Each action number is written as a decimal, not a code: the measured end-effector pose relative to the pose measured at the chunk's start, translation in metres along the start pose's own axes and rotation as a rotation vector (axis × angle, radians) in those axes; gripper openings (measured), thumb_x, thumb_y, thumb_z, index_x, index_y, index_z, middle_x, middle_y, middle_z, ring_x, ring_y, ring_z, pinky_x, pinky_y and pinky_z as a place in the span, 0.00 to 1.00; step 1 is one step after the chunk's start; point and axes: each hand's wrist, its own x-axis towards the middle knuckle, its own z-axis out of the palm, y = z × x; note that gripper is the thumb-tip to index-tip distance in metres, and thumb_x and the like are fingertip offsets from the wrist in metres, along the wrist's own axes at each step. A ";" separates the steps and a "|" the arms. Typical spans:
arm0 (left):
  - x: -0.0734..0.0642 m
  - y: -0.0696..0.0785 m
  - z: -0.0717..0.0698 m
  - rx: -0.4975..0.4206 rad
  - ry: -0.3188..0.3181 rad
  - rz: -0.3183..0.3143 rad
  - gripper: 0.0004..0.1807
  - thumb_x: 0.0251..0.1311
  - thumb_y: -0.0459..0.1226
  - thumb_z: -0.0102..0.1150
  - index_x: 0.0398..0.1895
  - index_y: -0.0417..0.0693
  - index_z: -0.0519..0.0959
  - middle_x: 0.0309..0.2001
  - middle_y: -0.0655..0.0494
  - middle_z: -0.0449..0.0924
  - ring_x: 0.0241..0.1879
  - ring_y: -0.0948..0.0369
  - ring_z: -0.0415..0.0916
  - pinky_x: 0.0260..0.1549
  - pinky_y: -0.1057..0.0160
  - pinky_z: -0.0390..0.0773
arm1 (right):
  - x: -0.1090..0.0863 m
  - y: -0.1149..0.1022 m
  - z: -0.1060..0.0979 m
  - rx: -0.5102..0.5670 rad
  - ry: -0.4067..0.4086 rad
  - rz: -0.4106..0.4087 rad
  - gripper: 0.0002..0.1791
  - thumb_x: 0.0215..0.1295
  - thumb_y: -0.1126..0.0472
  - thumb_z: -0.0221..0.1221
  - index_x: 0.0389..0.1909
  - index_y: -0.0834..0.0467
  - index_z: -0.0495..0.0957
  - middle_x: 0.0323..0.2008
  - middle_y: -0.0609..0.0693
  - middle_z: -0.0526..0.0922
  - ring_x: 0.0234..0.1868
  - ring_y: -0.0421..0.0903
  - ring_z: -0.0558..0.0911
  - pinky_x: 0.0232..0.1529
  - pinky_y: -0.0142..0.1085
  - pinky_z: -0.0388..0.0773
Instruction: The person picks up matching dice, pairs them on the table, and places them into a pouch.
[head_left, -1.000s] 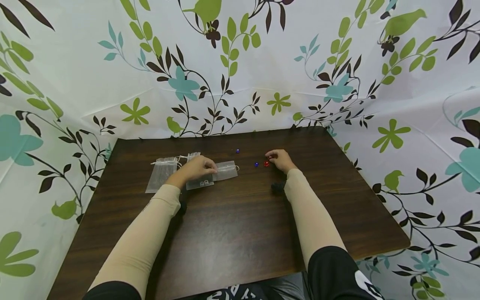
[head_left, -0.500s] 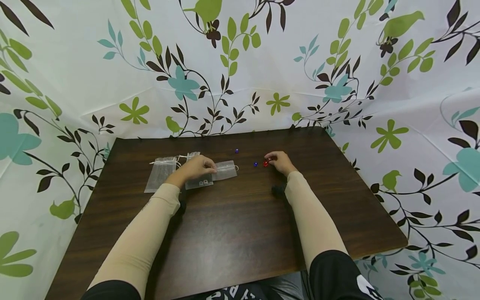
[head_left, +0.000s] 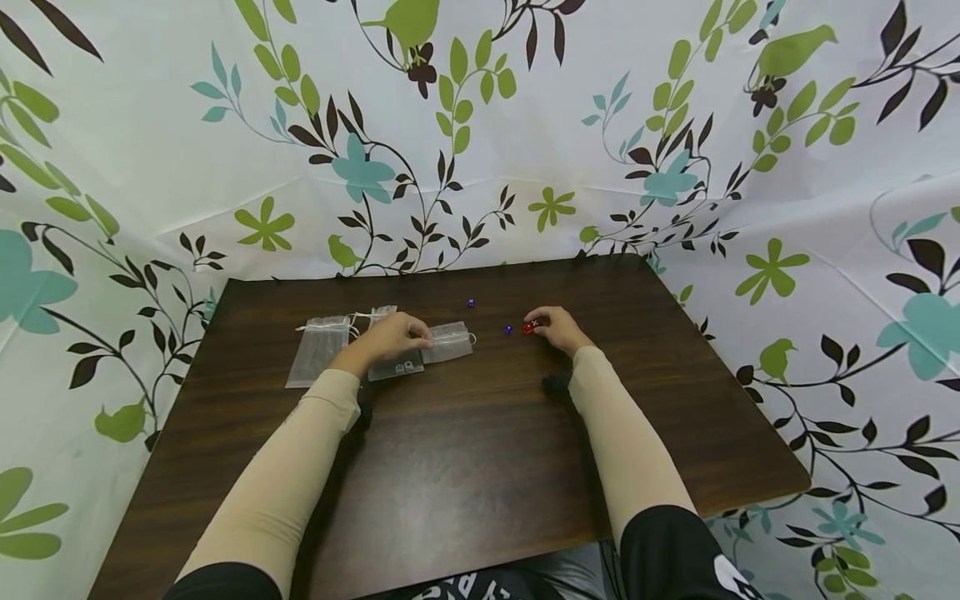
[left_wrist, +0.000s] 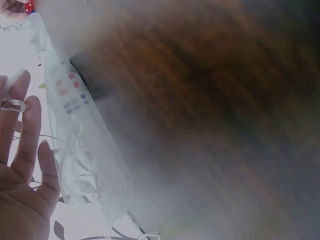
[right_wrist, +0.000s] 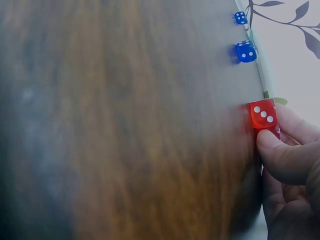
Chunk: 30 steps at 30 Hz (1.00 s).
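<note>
My left hand (head_left: 390,335) is over the sheer drawstring bags, with thumb and forefinger pinching the cord end of the rightmost bag (head_left: 453,340). Its other fingers reach out in the left wrist view, where a pale cord loop (left_wrist: 14,105) shows at the fingertips. Red and blue dice (left_wrist: 71,92) show blurred through a bag. My right hand (head_left: 557,327) pinches a red die (right_wrist: 263,114) with white pips between thumb and fingers. More red shows just under that die, partly hidden by the thumb. A blue die (head_left: 507,330) lies to the left of this hand.
Another blue die (head_left: 471,302) lies farther back on the dark wood table (head_left: 465,467). A flat bag (head_left: 318,358) lies at the left, and a middle bag (head_left: 396,367) is partly under the left hand. A patterned cloth (head_left: 480,208) hangs behind the table.
My right hand has come slightly nearer and left, bringing its red die up against the other red die. The left hand stays in place at the bags.
</note>
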 end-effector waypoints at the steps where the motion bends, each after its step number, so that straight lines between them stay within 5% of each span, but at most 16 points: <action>1: 0.000 0.000 0.000 0.001 0.000 -0.001 0.06 0.66 0.36 0.67 0.38 0.43 0.88 0.37 0.53 0.88 0.33 0.61 0.80 0.38 0.56 0.78 | 0.000 0.000 0.000 0.000 -0.001 0.003 0.14 0.70 0.73 0.59 0.54 0.60 0.82 0.64 0.60 0.75 0.68 0.59 0.69 0.68 0.53 0.65; 18: 0.002 -0.004 0.003 -0.018 -0.007 -0.020 0.05 0.66 0.37 0.67 0.37 0.45 0.89 0.37 0.53 0.88 0.33 0.61 0.79 0.38 0.57 0.77 | -0.005 -0.005 0.003 -0.001 -0.057 -0.013 0.13 0.70 0.73 0.60 0.53 0.61 0.82 0.60 0.60 0.77 0.59 0.56 0.74 0.63 0.50 0.71; 30: 0.004 -0.005 0.004 -0.020 -0.010 -0.016 0.05 0.66 0.37 0.67 0.37 0.46 0.89 0.37 0.55 0.88 0.33 0.61 0.79 0.38 0.57 0.77 | -0.007 -0.006 0.001 -0.010 -0.077 -0.012 0.17 0.69 0.68 0.63 0.57 0.59 0.81 0.64 0.60 0.75 0.65 0.57 0.72 0.67 0.51 0.67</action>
